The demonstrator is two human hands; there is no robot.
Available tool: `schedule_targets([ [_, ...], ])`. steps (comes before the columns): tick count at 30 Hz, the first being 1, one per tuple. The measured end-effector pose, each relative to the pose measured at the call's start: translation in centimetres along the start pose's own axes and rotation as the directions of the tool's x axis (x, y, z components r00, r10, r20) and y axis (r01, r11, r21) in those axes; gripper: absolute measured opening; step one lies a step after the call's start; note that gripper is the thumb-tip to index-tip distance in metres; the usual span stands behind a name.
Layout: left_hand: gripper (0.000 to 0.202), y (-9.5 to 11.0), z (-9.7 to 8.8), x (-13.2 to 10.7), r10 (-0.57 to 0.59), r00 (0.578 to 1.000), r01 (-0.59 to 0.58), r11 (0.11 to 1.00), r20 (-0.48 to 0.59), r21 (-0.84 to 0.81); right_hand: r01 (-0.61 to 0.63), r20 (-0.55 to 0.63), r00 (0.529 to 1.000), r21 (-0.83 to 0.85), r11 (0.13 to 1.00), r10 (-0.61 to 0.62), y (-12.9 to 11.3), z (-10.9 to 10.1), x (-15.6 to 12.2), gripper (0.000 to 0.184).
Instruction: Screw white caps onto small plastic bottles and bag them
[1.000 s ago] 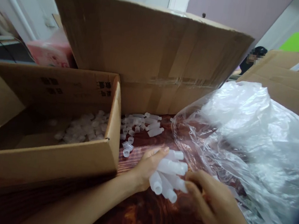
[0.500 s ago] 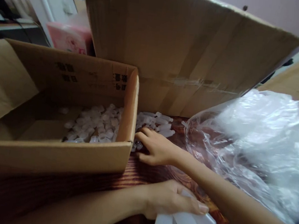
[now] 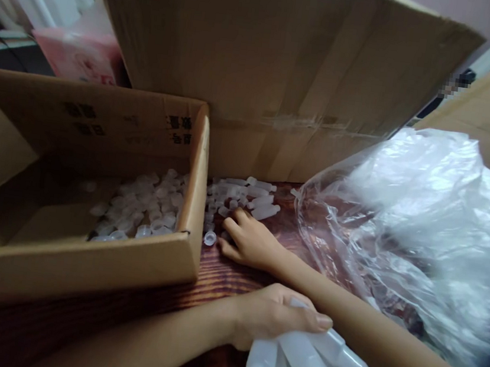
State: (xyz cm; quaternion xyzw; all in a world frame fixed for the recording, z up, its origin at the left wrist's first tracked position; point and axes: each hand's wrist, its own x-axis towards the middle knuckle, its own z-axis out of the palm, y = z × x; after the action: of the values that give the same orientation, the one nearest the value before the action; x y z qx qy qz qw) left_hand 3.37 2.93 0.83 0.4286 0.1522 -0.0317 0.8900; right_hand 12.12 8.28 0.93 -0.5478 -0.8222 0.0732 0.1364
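Dark wood counter (image 3: 233, 277), crowded with cardboard and plastic. Open brown box (image 3: 189, 200) used as the landmark, with a heap of small clear caps (image 3: 143, 213) lying inside it. Tall box (image 3: 276, 74) stood just behind the open box, flap leaning forward. Pink packet (image 3: 79, 56) sat behind the open box, near its far left corner. Big crinkly clear bag (image 3: 421, 241) lay well to the right of the open box. Little pile of tiny bottles and loose caps (image 3: 243, 198) rested on the counter just beside the open box's right wall. Right hand (image 3: 249, 240) reached across to that pile, fingers curled down and touching the caps, close to the box wall; could not tell whether anything was pinched. One lone cap (image 3: 210, 238) lay just beside the box wall, near those fingertips. Left hand (image 3: 275, 318) closed around a bunch of small white bottles (image 3: 307, 364), held low in front of the open box, off its near right corner.
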Motion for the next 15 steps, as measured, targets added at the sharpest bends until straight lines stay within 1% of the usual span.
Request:
schedule_targets([
  [3, 0.054, 0.0, 0.0, -0.2, 0.019, 1.000, -0.019, 1.000, -0.006, -0.003, -0.090, -0.022, 0.995, 0.138, 0.986, 0.094, 0.4, 0.2, -0.5, 0.022],
  [5, 0.053, -0.1, 0.1, -0.2, 0.020, 1.000, -0.019, 1.000, -0.010, 0.008, -0.153, -0.056, 0.983, 0.271, 0.950, 0.174, 0.7, 0.1, -0.8, 0.022],
  [7, 0.051, -0.3, 0.1, -0.2, 0.028, 1.000, -0.028, 1.000, -0.011, -0.002, -0.203, -0.102, 0.957, 0.432, 0.879, 0.272, 0.9, -0.1, -1.1, 0.026],
  [8, 0.051, -0.5, 0.0, 0.0, 0.034, 0.999, -0.034, 0.999, -0.010, -0.013, -0.222, -0.127, 0.935, 0.521, 0.825, 0.332, 1.0, -0.3, -1.3, 0.028],
  [9, 0.050, -0.7, -0.1, 0.1, 0.044, 0.999, -0.044, 0.999, -0.008, -0.021, -0.233, -0.148, 0.904, 0.614, 0.754, 0.400, 1.1, -0.6, -1.5, 0.030],
  [11, 0.052, -1.1, -0.5, 0.7, 0.076, 0.997, -0.076, 0.997, -0.018, -0.016, -0.216, -0.161, 0.821, 0.801, 0.559, 0.548, 1.3, -1.3, -2.1, 0.037],
  [13, 0.054, -1.6, -1.1, 1.5, 0.115, 0.993, -0.114, 0.993, -0.026, 0.010, -0.129, -0.128, 0.736, 0.937, 0.324, 0.664, 1.6, -2.3, -2.7, 0.045],
  [15, 0.054, -2.0, -1.9, 2.2, 0.140, 0.990, -0.140, 0.990, -0.007, 0.026, 0.004, -0.085, 0.678, 0.994, 0.112, 0.730, 2.0, -3.5, -3.5, 0.043],
])
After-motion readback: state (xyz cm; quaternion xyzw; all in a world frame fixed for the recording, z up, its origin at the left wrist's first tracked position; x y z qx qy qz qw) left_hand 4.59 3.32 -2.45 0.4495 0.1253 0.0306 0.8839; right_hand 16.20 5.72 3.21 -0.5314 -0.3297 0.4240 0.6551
